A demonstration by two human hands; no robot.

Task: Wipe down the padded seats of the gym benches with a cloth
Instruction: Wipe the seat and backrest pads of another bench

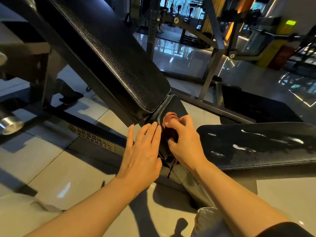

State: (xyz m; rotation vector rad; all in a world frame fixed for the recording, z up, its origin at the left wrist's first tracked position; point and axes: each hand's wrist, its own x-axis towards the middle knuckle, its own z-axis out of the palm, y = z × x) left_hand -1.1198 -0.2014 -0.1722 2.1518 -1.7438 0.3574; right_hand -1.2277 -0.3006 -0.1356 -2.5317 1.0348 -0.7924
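Nearest the camera, two bare forearms are reaching forward over the tiled floor (51,161). The left hand (142,151) is lying flat, its fingers (150,132) straight and together, pressing against the side edge of the narrow seat pad (172,106) and holding nothing. Just beside it, the right hand (184,144) is curling its fingers (172,124) round a bunched reddish-brown cloth (171,117), gripping it and bearing down on the seat pad's surface; a frayed strand is hanging below the wrist.

The step in hand seems to be wiping this small pad. To do it well, the cloth is better spread flatter under the palm than wadded, so more of it is meeting the vinyl, and the strokes should be running along the pad's length and into the seam where it meets the backrest (111,57). The left hand is steadying usefully and should be keeping clear of the cloth's path.

To the right, a second bench pad (256,147) is showing wet, glossy streaks. Farther back, frames and machines are standing on the shiny floor.
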